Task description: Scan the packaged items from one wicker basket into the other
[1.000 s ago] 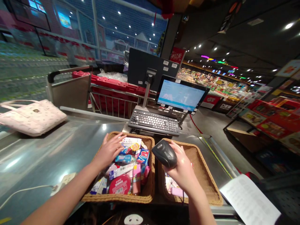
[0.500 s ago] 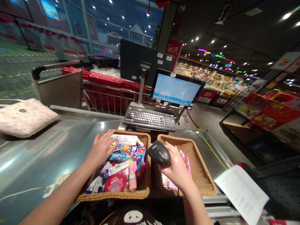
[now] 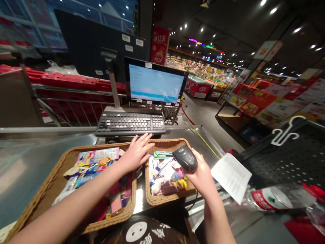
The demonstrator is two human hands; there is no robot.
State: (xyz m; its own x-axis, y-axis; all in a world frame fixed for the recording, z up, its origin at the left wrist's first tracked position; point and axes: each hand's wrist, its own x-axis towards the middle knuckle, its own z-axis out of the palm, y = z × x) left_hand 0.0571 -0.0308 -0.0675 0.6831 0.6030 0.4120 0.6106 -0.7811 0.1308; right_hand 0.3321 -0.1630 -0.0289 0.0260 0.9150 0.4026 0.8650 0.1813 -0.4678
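Note:
My right hand [image 3: 201,171] is wrapped round a black barcode scanner [image 3: 186,158] over the right side of the smaller wicker basket [image 3: 169,200]. My left hand [image 3: 135,153], fingers stretched out, hovers at that basket's upper left corner, beside the larger basket [image 3: 42,183]; nothing shows in it. In the smaller basket lie small packets [image 3: 162,167], a green item [image 3: 162,154] and a yellow item [image 3: 180,183]. The larger one holds mixed packaged goods, among them a colourful flat pack [image 3: 98,156]. My left forearm hides part of them.
Behind the baskets stand a keyboard [image 3: 130,122] and a lit screen [image 3: 156,83], with a larger dark monitor [image 3: 99,47] to the left. A printed sheet [image 3: 231,176] and a plastic bottle [image 3: 276,197] lie on the right. A white hook [image 3: 285,130] hangs on a perforated panel.
The view has swung right. My left hand has gone from the larger basket's goods to the smaller basket's corner. More small items show in the smaller basket. The scanner stays in my right hand.

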